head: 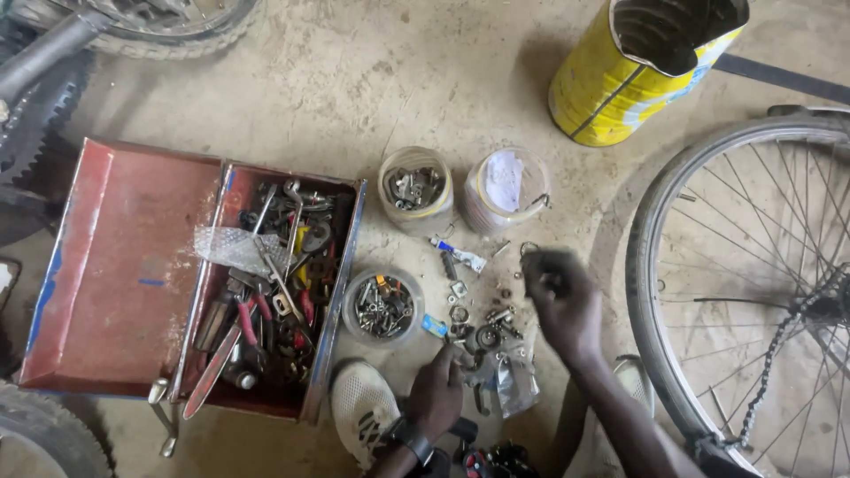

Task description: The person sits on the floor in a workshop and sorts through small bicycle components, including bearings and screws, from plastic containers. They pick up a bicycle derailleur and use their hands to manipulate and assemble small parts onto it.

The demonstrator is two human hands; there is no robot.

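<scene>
The left hand (440,389) rests low on the floor, fingers curled, its fingertips touching the scattered small metal parts (482,336) beside the plastic jar of bolts (382,307). The right hand (560,301) hovers over the same pile, blurred, fingers bent; whether it pinches anything cannot be told. The open red toolbox (115,265) lies left

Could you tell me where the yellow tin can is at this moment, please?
In the head view, the yellow tin can stands top right on the concrete floor, just above the bicycle wheel and right of two plastic jars.
</scene>
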